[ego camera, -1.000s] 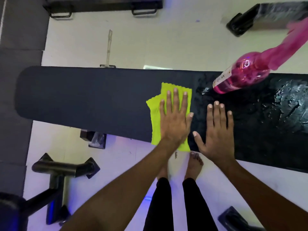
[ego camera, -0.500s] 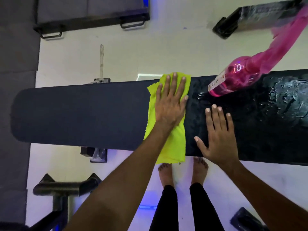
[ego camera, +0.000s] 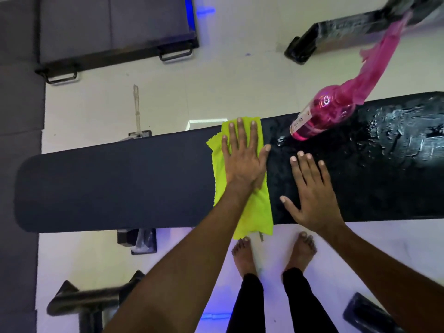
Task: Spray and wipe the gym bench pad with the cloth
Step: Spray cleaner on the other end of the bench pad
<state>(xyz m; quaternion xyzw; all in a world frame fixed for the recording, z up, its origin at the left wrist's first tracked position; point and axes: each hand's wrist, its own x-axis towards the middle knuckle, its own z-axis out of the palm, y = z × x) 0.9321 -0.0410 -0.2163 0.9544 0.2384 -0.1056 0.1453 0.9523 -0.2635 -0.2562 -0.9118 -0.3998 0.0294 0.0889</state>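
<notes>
A long black bench pad (ego camera: pixel 120 183) runs across the view; its right half glistens wet, its left half is dry. A yellow-green cloth (ego camera: pixel 254 212) lies across the pad's middle, hanging over the near edge. My left hand (ego camera: pixel 242 159) presses flat on the cloth's far part, fingers spread. To its right, my right hand (ego camera: pixel 312 195) rests flat on the wet pad, holding nothing. A pink spray bottle (ego camera: pixel 322 116) stands on the pad near the far edge, right of the cloth.
Black metal frame parts lie on the pale floor at far right (ego camera: pixel 336 37) and near left (ego camera: pixel 89 301). A dark mat with handles (ego camera: pixel 115 27) lies beyond the bench. My bare feet (ego camera: pixel 271 253) stand close to the pad's near edge.
My left hand has pushed the cloth from the pad's near edge toward its far edge. The right hand stays flat in place, and the bottle has not moved.
</notes>
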